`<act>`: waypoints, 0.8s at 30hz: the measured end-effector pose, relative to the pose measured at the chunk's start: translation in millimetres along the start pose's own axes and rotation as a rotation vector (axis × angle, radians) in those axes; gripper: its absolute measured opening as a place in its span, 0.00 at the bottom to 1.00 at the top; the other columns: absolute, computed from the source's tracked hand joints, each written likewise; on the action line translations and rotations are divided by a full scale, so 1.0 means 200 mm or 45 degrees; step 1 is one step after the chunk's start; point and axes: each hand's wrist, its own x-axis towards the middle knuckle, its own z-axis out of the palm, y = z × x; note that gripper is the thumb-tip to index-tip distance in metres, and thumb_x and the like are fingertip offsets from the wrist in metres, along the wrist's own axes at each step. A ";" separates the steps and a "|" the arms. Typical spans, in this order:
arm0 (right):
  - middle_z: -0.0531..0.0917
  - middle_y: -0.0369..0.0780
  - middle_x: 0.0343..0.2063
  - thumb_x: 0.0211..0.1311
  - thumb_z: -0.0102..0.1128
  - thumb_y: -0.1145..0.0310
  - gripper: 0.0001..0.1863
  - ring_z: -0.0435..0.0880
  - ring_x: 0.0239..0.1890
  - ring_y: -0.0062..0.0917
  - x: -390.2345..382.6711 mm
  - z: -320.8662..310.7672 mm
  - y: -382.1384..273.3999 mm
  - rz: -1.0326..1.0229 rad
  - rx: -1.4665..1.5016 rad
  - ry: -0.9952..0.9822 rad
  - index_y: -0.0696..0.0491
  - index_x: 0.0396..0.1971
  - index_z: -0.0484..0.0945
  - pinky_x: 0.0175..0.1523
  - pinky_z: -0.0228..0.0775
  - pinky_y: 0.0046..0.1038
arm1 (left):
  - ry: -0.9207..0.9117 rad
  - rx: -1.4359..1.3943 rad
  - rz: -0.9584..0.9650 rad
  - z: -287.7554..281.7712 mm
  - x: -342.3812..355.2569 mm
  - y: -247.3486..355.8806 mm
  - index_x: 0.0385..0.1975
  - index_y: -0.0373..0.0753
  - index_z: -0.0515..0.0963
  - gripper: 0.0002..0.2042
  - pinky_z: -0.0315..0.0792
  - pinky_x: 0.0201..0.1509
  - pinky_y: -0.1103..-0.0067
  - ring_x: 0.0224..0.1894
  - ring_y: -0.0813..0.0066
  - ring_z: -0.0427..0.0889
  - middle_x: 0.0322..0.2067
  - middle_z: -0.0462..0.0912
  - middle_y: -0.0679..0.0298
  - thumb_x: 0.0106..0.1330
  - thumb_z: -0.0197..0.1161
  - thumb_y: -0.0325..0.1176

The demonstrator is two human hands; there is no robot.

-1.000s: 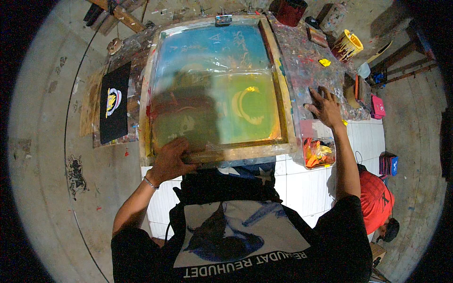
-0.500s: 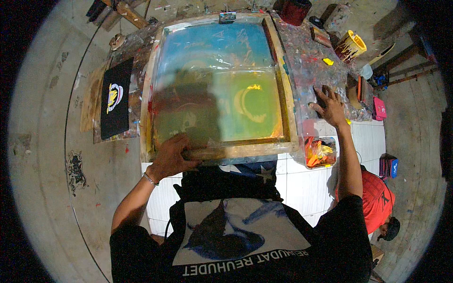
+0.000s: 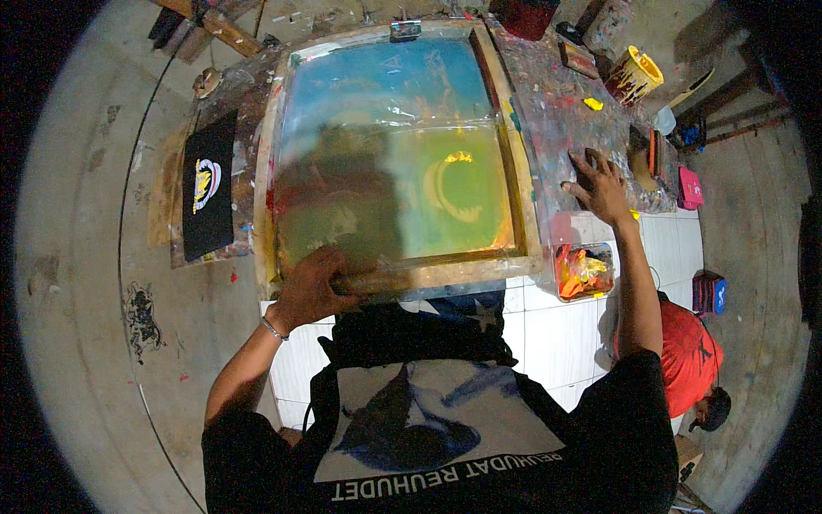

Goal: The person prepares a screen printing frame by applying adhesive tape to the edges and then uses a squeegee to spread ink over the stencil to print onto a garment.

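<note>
A wooden-framed printing screen (image 3: 467, 271) lies in front of me, its mesh (image 3: 385, 90) blue at the far end and yellow-green nearer, with a pale curved design. My left hand (image 3: 310, 287) is wrapped round the frame's near left corner, thumb along the near rail; some fingers are hidden in shadow. To the right of the frame, my right hand (image 3: 602, 187) rests on the paint-stained table (image 3: 552, 111), fingers spread and holding nothing. A metal clamp (image 3: 405, 31) sits at the screen's far edge.
Left of the screen lies a black cloth (image 3: 210, 231) with a small print. On the right are a yellow-rimmed paint can (image 3: 635, 75), a wooden-handled squeegee (image 3: 580, 60) and a tray of orange and yellow paint (image 3: 585, 272). A person in red (image 3: 681, 355) is bent low at right.
The whole view has shifted slightly. Both hands keep their places, the left on the frame and the right on the table.
</note>
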 end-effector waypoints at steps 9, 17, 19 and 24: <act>0.61 0.42 0.66 0.55 0.55 0.37 0.35 0.59 0.65 0.48 -0.01 -0.03 -0.05 0.069 -0.046 -0.048 0.31 0.63 0.65 0.62 0.54 0.57 | -0.031 0.041 -0.025 0.00 0.01 0.00 0.34 0.38 0.77 0.21 0.73 0.39 0.66 0.37 0.52 0.78 0.32 0.76 0.54 0.42 0.76 0.42; 0.60 0.41 0.66 0.54 0.56 0.37 0.35 0.58 0.66 0.49 -0.01 -0.04 -0.06 0.088 -0.036 -0.076 0.30 0.63 0.65 0.61 0.53 0.62 | -0.036 0.126 -0.025 0.00 -0.02 -0.01 0.34 0.38 0.77 0.23 0.72 0.42 0.64 0.38 0.51 0.78 0.33 0.77 0.53 0.42 0.76 0.44; 0.60 0.41 0.66 0.54 0.56 0.37 0.35 0.58 0.65 0.49 -0.01 -0.05 -0.07 0.096 -0.028 -0.084 0.30 0.63 0.65 0.61 0.53 0.62 | -0.003 0.099 -0.004 0.00 -0.03 -0.02 0.36 0.39 0.77 0.23 0.72 0.44 0.63 0.40 0.50 0.77 0.35 0.77 0.52 0.43 0.75 0.44; 0.61 0.40 0.65 0.53 0.53 0.33 0.34 0.57 0.65 0.50 0.01 0.05 0.02 -0.001 -0.073 0.048 0.30 0.60 0.68 0.59 0.52 0.64 | -0.176 0.055 -0.062 0.00 0.02 -0.02 0.41 0.38 0.77 0.25 0.72 0.48 0.63 0.43 0.50 0.77 0.39 0.78 0.52 0.46 0.73 0.46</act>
